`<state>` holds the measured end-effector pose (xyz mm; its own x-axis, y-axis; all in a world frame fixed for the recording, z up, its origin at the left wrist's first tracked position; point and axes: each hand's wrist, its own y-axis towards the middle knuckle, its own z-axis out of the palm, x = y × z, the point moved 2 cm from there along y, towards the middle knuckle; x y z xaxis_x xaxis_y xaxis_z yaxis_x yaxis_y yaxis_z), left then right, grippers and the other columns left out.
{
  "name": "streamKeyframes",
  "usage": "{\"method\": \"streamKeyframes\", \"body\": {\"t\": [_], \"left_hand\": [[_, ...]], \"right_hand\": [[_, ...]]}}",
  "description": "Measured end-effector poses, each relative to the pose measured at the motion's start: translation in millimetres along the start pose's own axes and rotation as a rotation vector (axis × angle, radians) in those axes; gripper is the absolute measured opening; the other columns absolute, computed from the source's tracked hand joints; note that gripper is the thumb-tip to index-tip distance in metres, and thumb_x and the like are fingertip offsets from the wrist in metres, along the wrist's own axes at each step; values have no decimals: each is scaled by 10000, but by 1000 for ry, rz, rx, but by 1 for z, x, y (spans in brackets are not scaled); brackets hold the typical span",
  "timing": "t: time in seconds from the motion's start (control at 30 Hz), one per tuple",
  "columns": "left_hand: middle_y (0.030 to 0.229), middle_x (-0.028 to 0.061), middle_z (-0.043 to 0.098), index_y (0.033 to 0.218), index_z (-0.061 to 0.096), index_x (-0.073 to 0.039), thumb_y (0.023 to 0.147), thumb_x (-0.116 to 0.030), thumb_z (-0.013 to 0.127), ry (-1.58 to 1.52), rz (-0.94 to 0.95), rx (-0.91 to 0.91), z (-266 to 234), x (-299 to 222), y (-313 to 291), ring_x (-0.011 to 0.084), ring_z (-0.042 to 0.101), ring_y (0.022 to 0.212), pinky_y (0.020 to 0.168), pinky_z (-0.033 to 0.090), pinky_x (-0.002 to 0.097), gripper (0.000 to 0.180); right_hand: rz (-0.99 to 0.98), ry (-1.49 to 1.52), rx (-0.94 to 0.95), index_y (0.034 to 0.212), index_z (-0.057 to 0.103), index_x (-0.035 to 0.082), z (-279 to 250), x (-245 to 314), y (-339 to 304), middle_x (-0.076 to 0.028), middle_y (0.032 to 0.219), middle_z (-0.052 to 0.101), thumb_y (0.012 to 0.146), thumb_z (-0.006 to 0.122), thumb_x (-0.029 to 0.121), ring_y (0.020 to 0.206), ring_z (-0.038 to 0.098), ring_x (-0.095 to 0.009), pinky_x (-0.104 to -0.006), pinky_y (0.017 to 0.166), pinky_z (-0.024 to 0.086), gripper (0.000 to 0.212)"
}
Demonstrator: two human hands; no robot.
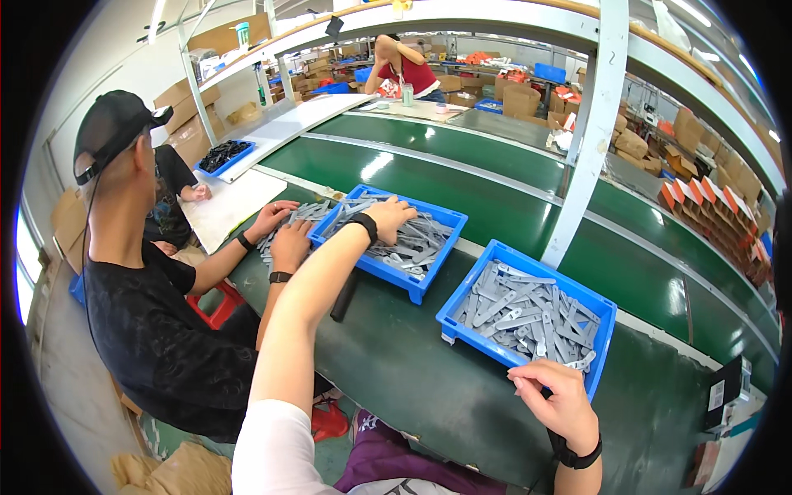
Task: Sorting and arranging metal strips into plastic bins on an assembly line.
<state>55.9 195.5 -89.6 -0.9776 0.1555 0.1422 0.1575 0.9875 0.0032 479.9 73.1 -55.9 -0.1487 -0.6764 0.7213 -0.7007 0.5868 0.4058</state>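
My left hand reaches into a blue tray heaped with grey flat strips, each with holes near its ends. Its fingers are bent down among the strips, and what they grip is hidden. At the near rim of a second blue tray is my right hand, its thumb and forefinger brought together. Anything between them is too small to make out. This second tray is also full of grey strips. Black bands circle both my wrists.
A person in black sits at my left, both hands on a pile of grey strips. A dark rod lies beside the left tray. Beyond run green conveyor belts and a white post. A box stands far right.
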Motion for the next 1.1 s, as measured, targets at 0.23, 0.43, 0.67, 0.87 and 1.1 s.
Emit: {"method": "streamKeyframes", "body": {"t": [0.23, 0.43, 0.67, 0.87, 1.1], "left_hand": [[1101, 145, 560, 1083, 525, -69, 620, -136, 705, -90, 129, -232, 14, 23, -16, 356, 513, 1079, 894, 452, 431, 502], [1142, 191, 539, 1154, 486, -29, 658, -81, 675, -140, 25, -216, 3, 28, -15, 355, 484, 1136, 956, 407, 411, 533], [1093, 198, 543, 1156, 476, -37, 677, -58, 681, -220, 46, -236, -6, 25, -20, 373, 515, 1076, 918, 429, 416, 522], [1151, 218, 509, 1169, 438, -27, 691, -28, 667, -175, -57, -433, -13, 27, -19, 400, 485, 1097, 928, 411, 415, 529], [1151, 207, 508, 1168, 440, -25, 691, 7, 656, -174, -22, -546, -49, 5, -40, 395, 489, 1088, 912, 421, 413, 524]], "right_hand": [[-20, 4, -12, 910, 649, 19, 0, -2, 3, -85, 780, 643, 803, 636, 13, 589, 598, -172, -258, 519, 470, 108], [-46, 6, -37, 911, 649, 26, -4, -2, 0, -84, 780, 637, 799, 642, 16, 582, 599, -171, -265, 506, 464, 112], [-66, 10, -45, 909, 644, 24, -5, -1, -2, -81, 764, 634, 801, 637, 11, 574, 600, -178, -271, 503, 465, 109], [-60, 0, -44, 908, 641, 22, -8, -1, -2, -87, 748, 626, 803, 631, 6, 573, 598, -187, -278, 504, 459, 107], [-100, 13, -87, 922, 644, 22, -16, 3, -6, -89, 745, 626, 806, 631, 9, 577, 600, -185, -277, 500, 455, 117]]}}
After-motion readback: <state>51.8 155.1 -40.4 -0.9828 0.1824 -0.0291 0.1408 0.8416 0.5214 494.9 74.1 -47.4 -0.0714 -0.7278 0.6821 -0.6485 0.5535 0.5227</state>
